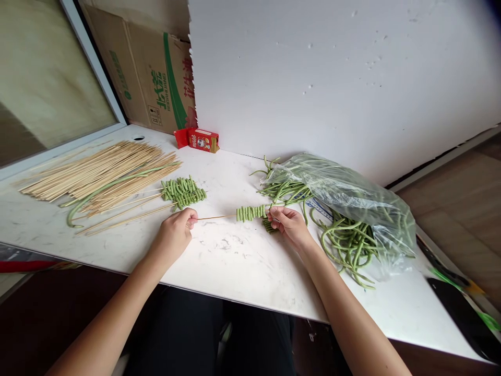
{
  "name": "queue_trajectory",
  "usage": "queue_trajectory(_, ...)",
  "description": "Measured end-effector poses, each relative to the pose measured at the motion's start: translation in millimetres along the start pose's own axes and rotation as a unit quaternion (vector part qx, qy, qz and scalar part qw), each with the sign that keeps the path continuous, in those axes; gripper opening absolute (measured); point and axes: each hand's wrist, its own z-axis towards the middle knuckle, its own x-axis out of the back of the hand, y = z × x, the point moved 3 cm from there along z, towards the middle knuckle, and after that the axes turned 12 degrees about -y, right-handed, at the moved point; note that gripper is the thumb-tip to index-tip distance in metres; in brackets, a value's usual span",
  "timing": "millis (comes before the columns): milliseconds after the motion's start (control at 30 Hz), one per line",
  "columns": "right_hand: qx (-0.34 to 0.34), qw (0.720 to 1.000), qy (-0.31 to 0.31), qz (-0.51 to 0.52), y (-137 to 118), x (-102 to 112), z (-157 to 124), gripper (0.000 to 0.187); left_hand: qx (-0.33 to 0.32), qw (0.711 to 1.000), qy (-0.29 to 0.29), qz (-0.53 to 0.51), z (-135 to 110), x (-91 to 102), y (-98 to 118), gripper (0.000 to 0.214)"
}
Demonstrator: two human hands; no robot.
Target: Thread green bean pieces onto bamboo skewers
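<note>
My left hand point(178, 230) is closed in a pinch around the left end of a thin bamboo skewer point(215, 217). Toward its right end, a long green bean point(250, 213) is threaded on in tight folds. My right hand point(288, 224) has its fingers pinched at the right end of these folds, by the skewer's tip, and they partly hide the bean there. Just below those fingers, more folded green bean point(269, 224) shows, partly covered. Left of centre lie finished-looking bean skewers point(183, 191), their bare sticks pointing left.
A pile of bamboo skewers point(97, 169) covers the table's left side, with a loose long bean point(113, 183) across it. On the right, a clear plastic bag point(336, 177) spills long beans point(352, 240). A red box point(203, 141) stands at the back before a carton point(144, 78). A black phone-like object point(462, 313) lies far right.
</note>
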Motion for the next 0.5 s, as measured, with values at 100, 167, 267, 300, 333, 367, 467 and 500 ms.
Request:
queue_trajectory(100,0.005,1.0,0.0,-0.009,0.0,-0.3,-0.5,0.045,-0.001,1.0,-0.003,0.0,0.6,0.7,0.5,0.035)
queue_trajectory(167,0.008,1.0,0.0,-0.016,0.6,-0.2,-0.6,0.044,-0.002,1.0,-0.003,0.002,0.8,1.1,0.7,0.034)
queue_trajectory(267,0.011,1.0,0.001,-0.025,2.2,0.3,0.0,0.044,-0.002,1.0,-0.001,0.004,0.7,1.6,1.0,0.032)
queue_trajectory(300,0.012,1.0,0.001,-0.027,2.7,0.3,0.2,0.045,-0.004,1.0,0.0,0.003,0.6,1.7,1.0,0.032)
queue_trajectory(333,0.012,1.0,0.001,-0.029,3.0,0.2,0.4,0.045,-0.006,1.0,0.0,0.001,0.5,1.7,1.1,0.033)
queue_trajectory(367,0.013,0.999,0.001,-0.032,3.1,0.0,0.4,0.045,-0.007,1.0,0.001,-0.002,0.5,1.6,1.0,0.034)
queue_trajectory(467,0.017,0.999,0.002,-0.04,1.7,-1.8,-0.5,0.044,-0.009,1.0,0.0,-0.011,0.4,0.8,0.0,0.036)
queue_trajectory(500,0.018,0.999,0.002,-0.042,0.8,-2.7,-1.0,0.044,-0.008,1.0,0.0,-0.012,0.3,0.5,-0.4,0.036)
